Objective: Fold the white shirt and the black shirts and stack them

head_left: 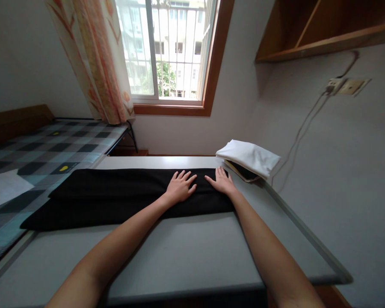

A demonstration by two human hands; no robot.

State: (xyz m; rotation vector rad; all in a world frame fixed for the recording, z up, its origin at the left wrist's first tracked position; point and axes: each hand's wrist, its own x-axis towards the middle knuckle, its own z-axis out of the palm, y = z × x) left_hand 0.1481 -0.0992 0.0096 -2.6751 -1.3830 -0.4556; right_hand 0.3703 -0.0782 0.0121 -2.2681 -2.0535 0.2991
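Black trousers [115, 192] lie stretched out lengthwise across the table, the two leg ends fanned slightly apart at the left and reaching past the table's left edge. My left hand [180, 187] rests flat on the cloth right of its middle, fingers spread. Near the right end, my right hand [222, 182] also presses flat on the trousers, with its thumb pointing toward the left hand. Neither hand grips the fabric. Just beyond the right hand sits a folded white cloth pile [248, 156], with something dark tucked between its layers.
The white table [192, 252] meets the wall at the right. To the left is a bed with a checked mat [67, 143] and a sheet of white paper [6, 188]. A curtain [96, 60] hangs by the barred window. A cord [297, 137] runs down from the wall socket.
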